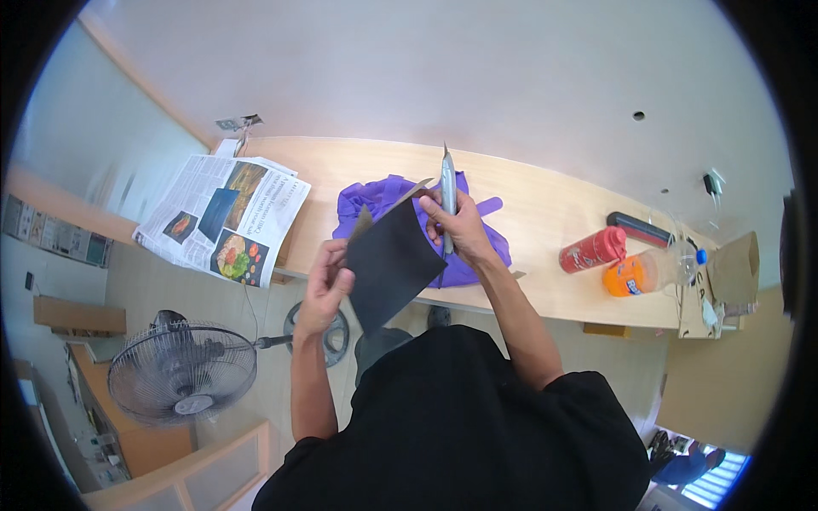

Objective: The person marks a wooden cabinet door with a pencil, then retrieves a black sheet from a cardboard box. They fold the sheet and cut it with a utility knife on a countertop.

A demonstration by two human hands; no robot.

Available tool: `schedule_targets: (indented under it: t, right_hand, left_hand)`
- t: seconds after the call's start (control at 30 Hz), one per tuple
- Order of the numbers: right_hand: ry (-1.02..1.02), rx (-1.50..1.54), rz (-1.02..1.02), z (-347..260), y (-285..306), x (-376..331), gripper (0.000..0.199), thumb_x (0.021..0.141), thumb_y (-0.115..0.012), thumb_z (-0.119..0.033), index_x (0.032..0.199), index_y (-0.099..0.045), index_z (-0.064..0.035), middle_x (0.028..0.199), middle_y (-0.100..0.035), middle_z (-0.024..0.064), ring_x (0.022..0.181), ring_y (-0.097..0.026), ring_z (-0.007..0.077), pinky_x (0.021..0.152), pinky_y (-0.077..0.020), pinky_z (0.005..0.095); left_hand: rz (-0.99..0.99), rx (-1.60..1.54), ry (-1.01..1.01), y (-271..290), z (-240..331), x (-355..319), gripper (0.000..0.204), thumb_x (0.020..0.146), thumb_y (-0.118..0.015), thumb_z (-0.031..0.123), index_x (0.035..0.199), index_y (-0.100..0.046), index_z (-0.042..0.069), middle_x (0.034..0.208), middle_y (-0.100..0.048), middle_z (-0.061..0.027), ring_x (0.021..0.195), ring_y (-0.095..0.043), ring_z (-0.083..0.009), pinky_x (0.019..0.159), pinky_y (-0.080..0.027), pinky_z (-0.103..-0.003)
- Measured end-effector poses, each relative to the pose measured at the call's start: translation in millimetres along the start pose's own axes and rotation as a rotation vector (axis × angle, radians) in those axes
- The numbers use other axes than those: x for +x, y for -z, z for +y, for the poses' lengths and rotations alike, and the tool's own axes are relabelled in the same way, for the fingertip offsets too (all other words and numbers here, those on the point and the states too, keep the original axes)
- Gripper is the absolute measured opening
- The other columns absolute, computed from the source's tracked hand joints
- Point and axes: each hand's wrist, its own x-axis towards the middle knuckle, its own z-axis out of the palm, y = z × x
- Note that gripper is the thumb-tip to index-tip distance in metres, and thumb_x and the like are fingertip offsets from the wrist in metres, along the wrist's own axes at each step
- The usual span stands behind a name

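Observation:
A black rectangular sheet (pixel 396 266), with brownish edges showing behind it, is held up tilted between my hands. My left hand (pixel 327 285) is closed on its left side, thumb in front. My right hand (pixel 457 223) grips a silver utility knife (pixel 448 192), its pointed blade facing away from me. The fingers of that hand also lie against the sheet's upper right edge. Under and behind the sheet, a crumpled purple cloth bag (pixel 366 198) lies on the wooden table (pixel 545 200). The sheet hides part of the bag.
A newspaper (pixel 198 226) hangs over the table's left end. To the right are a red tumbler (pixel 594 249), an orange drink bottle (pixel 639 274), a dark case (pixel 639 228) and a brown paper bag (pixel 734 264). A standing fan (pixel 182 372) is at the lower left, beside the table.

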Motion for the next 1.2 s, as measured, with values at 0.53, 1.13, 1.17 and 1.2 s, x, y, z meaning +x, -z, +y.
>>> schedule_targets:
  t: [0.53,1.13,1.17,1.2]
  right_hand:
    - [0.108,-0.51,0.325,-9.2,-10.7,61.7,0.028,0.086,-0.071,-0.014,0.103,-0.062,0.0056,0.071,-0.065,0.0078,0.049,-0.061,0.0141,0.045,-0.0497,0.0292]
    - [0.358,-1.035,0.625,-10.7,-29.3,37.4,0.032,0.092,-0.075,-0.028,0.092,-0.063,0.0024,0.069,-0.059,0.007,0.06,-0.052,0.0113,0.054,-0.0424,0.0307]
    - [0.21,-0.886,0.652,-18.4,-32.3,14.4,0.036,0.09,-0.073,-0.029,0.092,-0.06,0.004,0.076,-0.06,0.0185,0.07,-0.06,0.0275,0.065,-0.0469,0.0406]
    - [0.183,-0.866,0.661,-22.0,-33.1,-10.8,0.033,0.091,-0.072,-0.027,0.093,-0.059,0.0034,0.072,-0.059,0.0165,0.067,-0.058,0.0236,0.062,-0.0459,0.0386]
  left_hand:
    - [0.05,0.564,-0.253,3.5,-47.1,64.8,0.083,0.063,-0.089,0.005,0.137,-0.053,0.004,0.104,-0.055,-0.0082,0.096,-0.059,-0.0217,0.093,-0.049,-0.036]
    - [-0.52,0.904,-0.162,7.2,19.3,94.6,0.068,0.069,-0.061,-0.002,0.135,-0.062,0.016,0.113,-0.064,-0.0157,0.08,-0.067,-0.0359,0.074,-0.056,-0.044]
    - [-0.534,0.893,-0.145,6.4,16.7,94.5,0.067,0.069,-0.061,-0.002,0.133,-0.063,0.015,0.113,-0.064,-0.0157,0.08,-0.067,-0.0362,0.075,-0.056,-0.044]
    - [-0.55,0.849,-0.129,5.7,14.8,95.5,0.061,0.07,-0.063,-0.001,0.13,-0.064,0.013,0.111,-0.065,-0.0158,0.08,-0.067,-0.0363,0.075,-0.056,-0.044]
